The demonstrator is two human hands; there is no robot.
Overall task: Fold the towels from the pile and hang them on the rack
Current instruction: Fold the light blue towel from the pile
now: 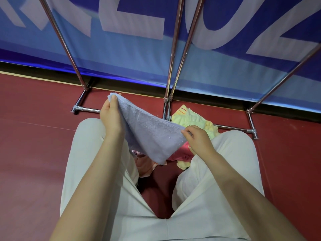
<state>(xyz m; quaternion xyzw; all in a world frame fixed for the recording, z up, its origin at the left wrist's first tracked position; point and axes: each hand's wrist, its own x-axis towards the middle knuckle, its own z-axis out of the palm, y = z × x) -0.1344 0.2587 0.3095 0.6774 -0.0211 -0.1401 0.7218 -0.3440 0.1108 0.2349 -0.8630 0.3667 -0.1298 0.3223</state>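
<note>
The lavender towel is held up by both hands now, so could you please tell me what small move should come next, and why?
Probably bring the left hand across to the right hand to fold the lavender towel in half. Each hand pinches one end, the towel sags between them, and nothing hangs yet on the visible rack bars.

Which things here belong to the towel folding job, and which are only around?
Part of the job:
- lavender towel, held by left hand and right hand
- pile of yellow and pink towels on the floor
- metal rack

Just around:
- blue banner
- red floor
</note>
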